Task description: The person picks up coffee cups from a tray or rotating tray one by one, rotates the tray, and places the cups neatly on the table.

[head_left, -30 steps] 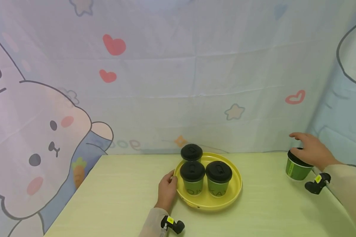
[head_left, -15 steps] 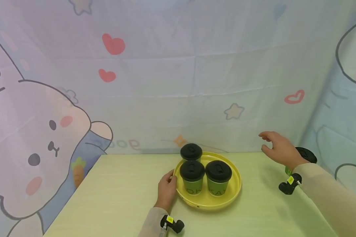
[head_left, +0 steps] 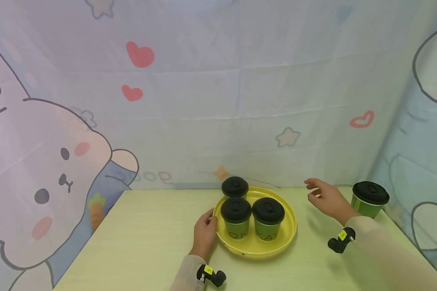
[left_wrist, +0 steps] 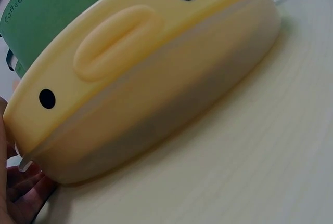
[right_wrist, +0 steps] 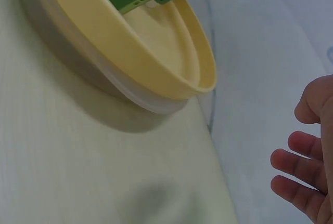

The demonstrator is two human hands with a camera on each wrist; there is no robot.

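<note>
A green cup [left_wrist: 57, 18] reads "Coffee for frie…", the front-left cup [head_left: 237, 229] "OK", the front-right cup [head_left: 267, 231] "KA".

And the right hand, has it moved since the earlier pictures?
Yes, leftward: in the head view, the right hand was first mostly below-right of the outlined heart; now it is below-left of it.

The head view is softly bright, palest at top centre; both wrist views are dimmer, with soft-edged shadow beneath the tray [right_wrist: 112, 42].
</note>
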